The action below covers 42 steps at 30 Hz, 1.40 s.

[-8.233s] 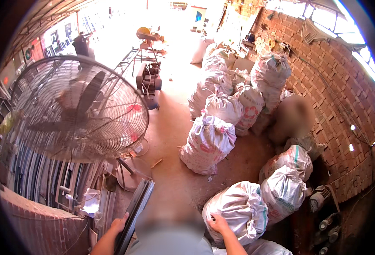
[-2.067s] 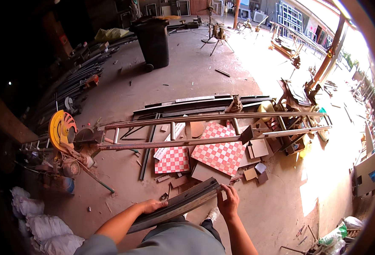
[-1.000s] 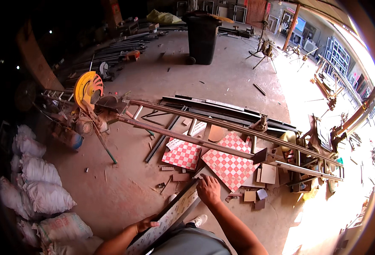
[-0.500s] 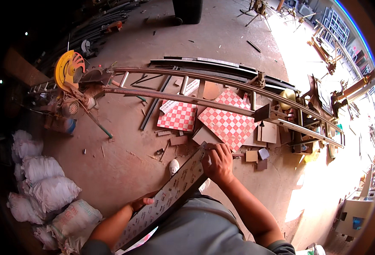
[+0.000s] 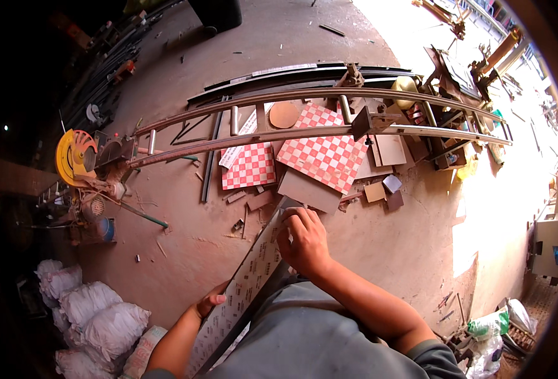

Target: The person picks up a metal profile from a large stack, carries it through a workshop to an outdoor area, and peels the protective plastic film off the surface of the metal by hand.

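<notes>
Both my hands grasp one long printed strip [image 5: 247, 284] over the floor [image 5: 184, 240]: right hand [image 5: 302, 240] clenched atop its far end, left hand [image 5: 208, 303] fingers curled beneath.

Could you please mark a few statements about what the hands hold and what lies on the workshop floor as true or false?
1. Both hands grip one long printed strip. True: the right hand holds the far end of the long printed strip and the left hand a point nearer the body.
2. The checked panels are blue and white. False: the checked panels are red and white.
3. The yellow-guarded saw stands at the left end of the long metal rail frame. True.
4. The white sacks are stacked on the rail frame. False: they lie on the floor at lower left.
</notes>
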Available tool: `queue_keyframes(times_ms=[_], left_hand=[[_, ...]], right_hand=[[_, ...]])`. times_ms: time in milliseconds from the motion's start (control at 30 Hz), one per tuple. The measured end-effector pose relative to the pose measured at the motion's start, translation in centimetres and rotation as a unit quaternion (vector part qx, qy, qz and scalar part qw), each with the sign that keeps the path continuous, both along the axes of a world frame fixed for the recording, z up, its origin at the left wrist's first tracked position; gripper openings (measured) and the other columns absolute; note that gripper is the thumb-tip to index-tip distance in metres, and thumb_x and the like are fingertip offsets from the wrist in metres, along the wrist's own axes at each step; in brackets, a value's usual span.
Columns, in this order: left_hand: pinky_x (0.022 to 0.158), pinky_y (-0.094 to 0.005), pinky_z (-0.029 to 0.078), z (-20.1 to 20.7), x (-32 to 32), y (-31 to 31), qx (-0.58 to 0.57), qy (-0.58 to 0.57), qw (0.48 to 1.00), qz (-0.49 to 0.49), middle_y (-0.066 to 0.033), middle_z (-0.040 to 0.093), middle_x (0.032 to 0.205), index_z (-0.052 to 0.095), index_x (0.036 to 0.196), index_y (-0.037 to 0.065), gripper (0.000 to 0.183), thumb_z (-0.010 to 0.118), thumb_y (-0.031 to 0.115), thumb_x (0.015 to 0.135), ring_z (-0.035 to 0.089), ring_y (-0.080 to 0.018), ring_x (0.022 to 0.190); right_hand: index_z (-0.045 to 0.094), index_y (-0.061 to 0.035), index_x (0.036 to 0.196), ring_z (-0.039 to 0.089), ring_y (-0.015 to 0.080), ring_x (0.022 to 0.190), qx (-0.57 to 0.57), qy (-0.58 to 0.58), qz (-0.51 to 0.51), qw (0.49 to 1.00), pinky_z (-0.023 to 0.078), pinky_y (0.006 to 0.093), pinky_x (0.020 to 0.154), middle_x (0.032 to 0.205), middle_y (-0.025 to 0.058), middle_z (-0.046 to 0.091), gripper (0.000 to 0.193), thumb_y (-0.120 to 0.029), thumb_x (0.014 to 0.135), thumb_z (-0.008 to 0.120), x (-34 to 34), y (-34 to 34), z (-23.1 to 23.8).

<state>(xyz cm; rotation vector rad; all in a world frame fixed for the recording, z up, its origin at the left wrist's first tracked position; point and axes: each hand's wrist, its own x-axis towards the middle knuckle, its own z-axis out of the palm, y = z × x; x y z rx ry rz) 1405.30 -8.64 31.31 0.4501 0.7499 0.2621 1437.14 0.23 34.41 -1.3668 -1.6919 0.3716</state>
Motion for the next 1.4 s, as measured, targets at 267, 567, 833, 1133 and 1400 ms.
queue_keyframes(times_ms=[267,567,833,1133,1400], left_hand=[[0.109,-0.0414,0.042,1.3,1.7,1.2,-0.018,0.030,0.999,-0.015,-0.0187,0.048,0.146,0.028,0.155,-0.001,0.111,0.074,0.054,0.070,0.051,-0.0289,0.131],[0.100,-0.0425,0.051,4.7,5.7,2.8,-0.026,0.055,0.998,-0.036,-0.0200,0.052,0.140,0.028,0.152,-0.002,0.110,0.075,0.052,0.069,0.060,-0.0308,0.120],[0.104,-0.0425,0.048,5.8,8.3,4.0,0.069,0.114,0.989,-0.056,-0.0199,0.050,0.141,0.027,0.153,-0.002,0.112,0.075,0.051,0.067,0.056,-0.0304,0.125],[0.109,-0.0423,0.041,3.3,6.9,3.0,0.096,0.134,0.985,-0.058,-0.0195,0.047,0.145,0.027,0.155,-0.002,0.116,0.073,0.056,0.066,0.051,-0.0306,0.129],[0.104,-0.0428,0.045,5.2,7.8,5.2,0.046,0.121,0.990,-0.061,-0.0197,0.049,0.142,0.029,0.154,0.000,0.121,0.075,0.064,0.062,0.052,-0.0294,0.127]], right_hand=[[0.054,-0.0005,0.088,0.058,0.0356,0.087,-0.015,0.071,-0.054,0.996,0.049,0.0428,0.079,0.096,0.0149,0.060,0.017,0.001,0.074,0.065,0.0,-1.4,-1.1],[0.055,-0.0011,0.088,0.060,0.0355,0.088,-0.039,0.129,-0.113,0.984,0.052,0.0416,0.077,0.095,0.0138,0.060,0.021,0.005,0.072,0.068,0.4,-2.2,-1.1],[0.055,-0.0007,0.087,0.060,0.0359,0.087,-0.053,0.144,-0.122,0.981,0.052,0.0416,0.076,0.094,0.0146,0.059,0.021,0.004,0.072,0.069,1.3,-3.1,-1.5],[0.054,-0.0010,0.089,0.060,0.0356,0.089,-0.056,0.184,-0.081,0.978,0.052,0.0405,0.078,0.095,0.0143,0.059,0.024,0.003,0.072,0.070,2.1,-3.1,-1.2],[0.048,-0.0044,0.140,0.052,0.0369,0.116,-0.021,0.052,-0.142,0.988,0.041,0.0487,0.101,0.131,0.0172,0.053,0.085,-0.022,0.067,0.088,7.2,-2.5,-1.5]])
